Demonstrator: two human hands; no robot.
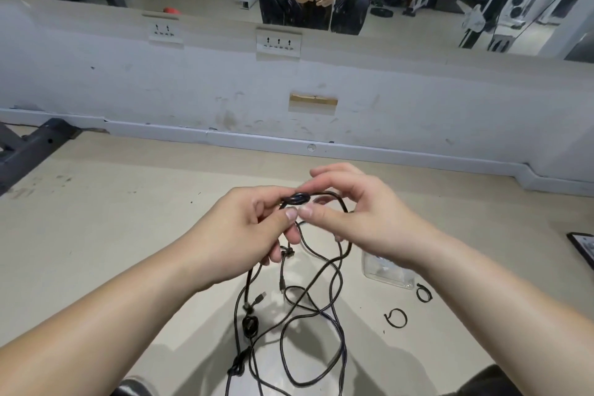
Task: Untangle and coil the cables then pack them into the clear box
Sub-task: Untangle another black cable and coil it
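Hands meet above the pale floor (96, 219), both pinching 1 small knot in the thin black tangled cables (308, 299). The left hand (254, 228) grips the knot from the left with thumb and fingers closed on it. The right hand (353, 212) nips the same knot from the right, thumb tip touching the left thumb. Below the hands the cables hang down in loose loops onto the floor. The clear plastic box (382, 270) lies on the floor under the right wrist. 2 black round cable ties (396, 318) lie near the box.
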